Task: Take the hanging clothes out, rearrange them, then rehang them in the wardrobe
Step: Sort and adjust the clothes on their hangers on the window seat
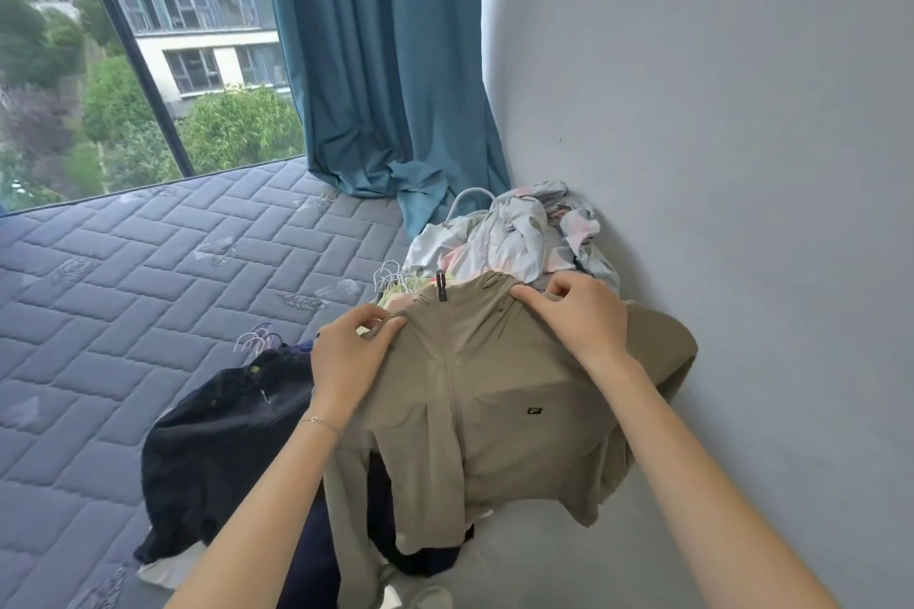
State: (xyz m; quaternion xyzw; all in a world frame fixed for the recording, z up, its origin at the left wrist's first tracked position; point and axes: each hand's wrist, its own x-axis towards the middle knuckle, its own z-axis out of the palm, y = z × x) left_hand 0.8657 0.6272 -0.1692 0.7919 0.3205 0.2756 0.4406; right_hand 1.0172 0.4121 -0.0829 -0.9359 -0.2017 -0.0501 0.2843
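Pinching khaki jacket [499, 391] shoulders, left hand [348, 361], right hand [578, 317], above mattress [148, 272]

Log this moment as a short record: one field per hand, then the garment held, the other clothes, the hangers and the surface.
left hand: pinches the tan jacket at one shoulder
right hand: grips the jacket's fabric beside the collar
tan jacket: front facing up, zip closed, sleeves hanging loose
hanger inside jacket: cannot tell
black garment: lies crumpled on the mattress, left of the jacket
floral clothes: heaped in the corner behind the jacket
white hangers: hooks show at the heap's left edge
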